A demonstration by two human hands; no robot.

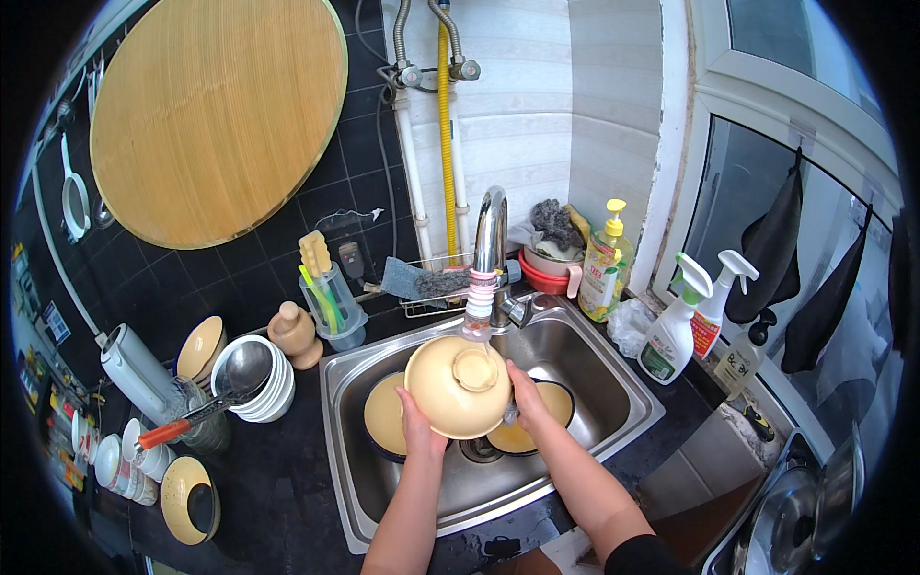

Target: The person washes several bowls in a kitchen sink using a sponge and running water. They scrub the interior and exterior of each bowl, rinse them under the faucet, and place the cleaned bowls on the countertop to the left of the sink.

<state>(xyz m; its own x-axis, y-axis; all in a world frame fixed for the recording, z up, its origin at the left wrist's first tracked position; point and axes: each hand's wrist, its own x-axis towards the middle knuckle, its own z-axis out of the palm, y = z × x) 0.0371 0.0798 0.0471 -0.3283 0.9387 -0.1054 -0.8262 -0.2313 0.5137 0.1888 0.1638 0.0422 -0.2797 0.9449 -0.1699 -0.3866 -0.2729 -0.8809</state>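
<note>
A cream-yellow bowl (pixel 446 402) is held bottom-up over the sink (pixel 599 426), just under the faucet (pixel 491 230), its foot ring facing up. My left hand (pixel 422 422) grips its left side, the thumb along the outer wall. On the right side my right hand (pixel 533 401) is closed around the rim, with a small greyish bit, too little of it showing to name, by its fingers. Two more yellow bowls with dark rims lie in the basin, the left bowl (pixel 381 414) and the right bowl (pixel 559 398), both partly covered by my hands and the held bowl.
Left of the sink stand a stack of white bowls (pixel 273 398) with a ladle (pixel 244 372), a wooden mortar (pixel 293 333) and another yellow bowl (pixel 177 489). Behind the right corner are a soap bottle (pixel 602 268) and red basin (pixel 544 278); spray bottles (pixel 671 335) stand right.
</note>
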